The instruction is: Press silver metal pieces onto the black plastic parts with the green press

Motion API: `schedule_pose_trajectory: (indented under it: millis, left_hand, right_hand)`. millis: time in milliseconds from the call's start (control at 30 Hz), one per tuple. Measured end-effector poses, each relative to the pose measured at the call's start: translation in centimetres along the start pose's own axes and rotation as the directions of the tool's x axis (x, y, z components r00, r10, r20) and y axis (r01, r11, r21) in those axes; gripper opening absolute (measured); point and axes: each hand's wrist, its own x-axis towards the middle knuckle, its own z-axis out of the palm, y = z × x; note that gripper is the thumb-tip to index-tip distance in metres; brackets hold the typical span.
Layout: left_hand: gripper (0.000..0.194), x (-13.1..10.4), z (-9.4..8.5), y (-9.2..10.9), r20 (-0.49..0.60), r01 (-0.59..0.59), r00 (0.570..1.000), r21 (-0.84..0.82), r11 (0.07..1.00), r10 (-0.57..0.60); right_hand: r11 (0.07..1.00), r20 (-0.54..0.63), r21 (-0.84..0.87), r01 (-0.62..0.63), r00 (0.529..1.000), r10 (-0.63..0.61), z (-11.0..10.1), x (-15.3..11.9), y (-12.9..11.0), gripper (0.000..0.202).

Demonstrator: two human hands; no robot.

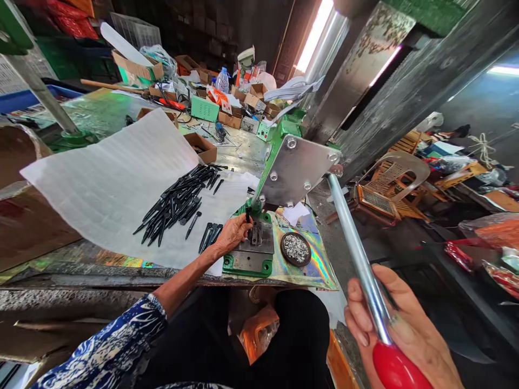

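Observation:
My left hand (235, 233) pinches a small black piece (248, 215) at the base of a green hand press (279, 129), just over the metal plate (265, 243) with its dark fixture. My right hand (401, 324) is around the steel lever (357, 248) of the press, near its red knob (399, 367). A pile of black stick-like parts (174, 202) lies on a white foam sheet (121, 156), left of the press. Several more black parts (210, 236) lie close to my left wrist. Right of the base stands a round dish (295, 249) of small silvery pieces.
An open cardboard box (201, 148) stands behind the pile. Farther back are a green box (205, 109), a plastic bottle (223, 81) and clutter. A metal post rises at left. A chair (389, 183) stands at right, beyond the table edge.

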Motion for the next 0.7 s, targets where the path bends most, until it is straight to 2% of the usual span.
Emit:
schedule_pose_trajectory:
  millis: [200, 400, 567, 700]
  left_hand:
    - [0.009, 0.0, 0.0, 0.4, 0.038, -0.044, 0.998, 0.105, 0.994, 0.04]
    - [0.007, 0.3, 0.1, 0.6, 0.071, -0.138, 0.99, 0.364, 0.921, 0.12]
    - [0.011, 0.6, 0.3, 0.7, 0.168, -0.164, 0.982, 0.568, 0.807, 0.082]
    - [0.013, 0.6, 0.3, 0.9, 0.195, -0.156, 0.98, 0.66, 0.735, 0.033]
  right_hand:
    - [0.999, -0.025, -0.048, -0.015, 1.0, 0.014, 0.5, 0.0, -0.4, 0.041]
    - [0.995, -0.016, -0.092, -0.048, 0.999, 0.047, 1.2, -0.2, -1.5, 0.059]
    - [0.967, 0.075, -0.189, -0.169, 0.98, 0.186, 2.1, -0.1, -1.5, 0.046]
    - [0.95, 0.054, -0.28, -0.14, 0.985, 0.161, 3.3, 0.2, 0.3, 0.037]
